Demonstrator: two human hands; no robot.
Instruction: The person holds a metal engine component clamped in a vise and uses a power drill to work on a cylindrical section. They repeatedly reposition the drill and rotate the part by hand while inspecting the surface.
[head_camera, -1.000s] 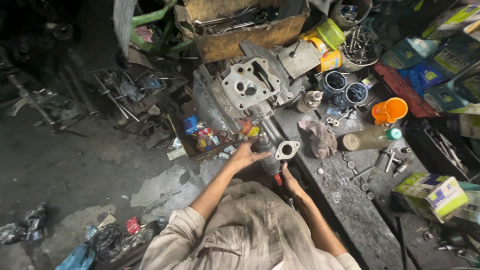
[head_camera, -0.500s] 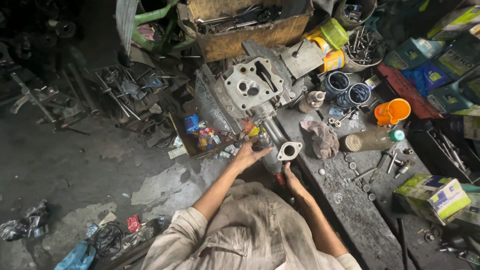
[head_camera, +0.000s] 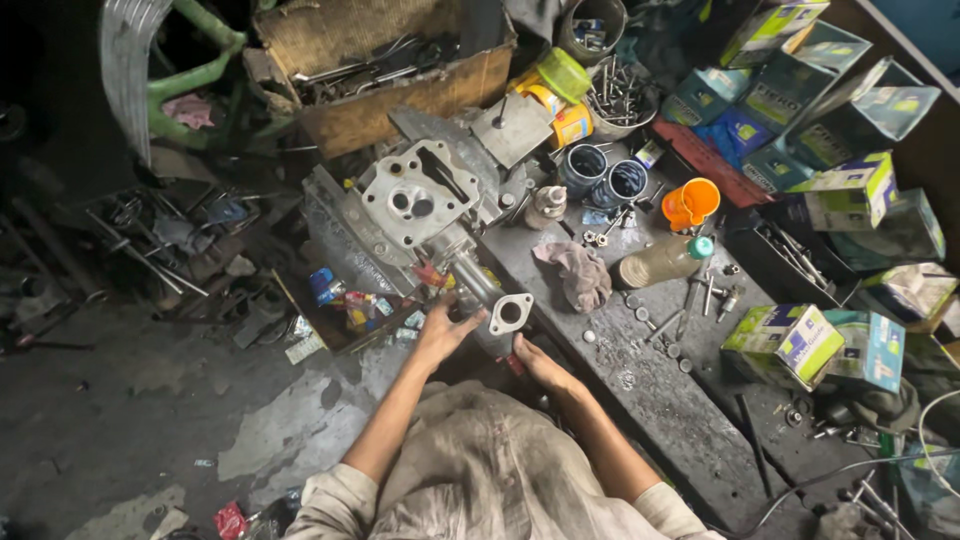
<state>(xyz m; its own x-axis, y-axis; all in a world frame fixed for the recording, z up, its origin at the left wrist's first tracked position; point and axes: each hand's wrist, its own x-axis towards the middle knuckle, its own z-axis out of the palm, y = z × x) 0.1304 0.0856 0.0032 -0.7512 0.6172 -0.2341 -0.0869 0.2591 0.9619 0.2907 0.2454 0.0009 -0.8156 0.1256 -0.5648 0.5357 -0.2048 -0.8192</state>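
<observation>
1. Both hands have stayed at the same metal part since the earlier pictures; only the head view has shifted a little.
2. The left hand (head_camera: 440, 335) has its fingers curled around the short metal pipe (head_camera: 478, 285), holding it.
3. That pipe ends in a flat plate with a round hole (head_camera: 511, 313), just beside the left hand's fingers.
4. The pipe sticks out from a big grey engine block (head_camera: 410, 205) that sits at the near end of the long work bench (head_camera: 660, 400).
5. The right hand (head_camera: 540, 362) lies just below the plate. Something small and red (head_camera: 514, 366) shows under it, but I cannot tell if the hand grips it.
6. A crumpled grey rag (head_camera: 578, 272) lies on the bench near the plate.
7. A bottle with a green cap (head_camera: 665, 258) lies on its side next to the rag.
8. An orange cup (head_camera: 691, 203) is tipped over behind the bottle.
9. Small bolts and washers (head_camera: 655, 325) are spread over the bench.
10. A wooden box full of tools (head_camera: 385, 75) stands behind the engine block.
11. Green and white cardboard boxes (head_camera: 800, 345) are piled on the right side.
</observation>
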